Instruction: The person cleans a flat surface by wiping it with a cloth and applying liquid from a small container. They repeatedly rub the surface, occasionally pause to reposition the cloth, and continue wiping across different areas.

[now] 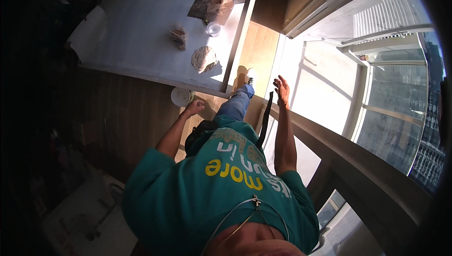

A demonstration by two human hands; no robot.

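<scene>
My left hand (195, 108) is low beside a white bucket (182, 96), its fingers partly curled; whether it grips anything is unclear. My right hand (282, 90) is raised at the right with fingers spread and nothing in it. Close to its left hangs a narrow black strap (267, 120). On the pale worktop (141, 26) in front lie a dark, stained square board (215, 3), a clear plastic cup (213, 29) at its near edge, a crumpled brownish wrapper or piece (179, 37) and a round, wrinkled beige mass (204, 59).
A curled white sheet (90, 31) hangs at the worktop's left corner. Wood-look flooring (259, 44) runs beside the worktop, with my shoe (250, 73) on it. Large framed windows (392, 90) and a sunlit sill area are at the right. The left side is dark, with a wheeled chair base (102, 217).
</scene>
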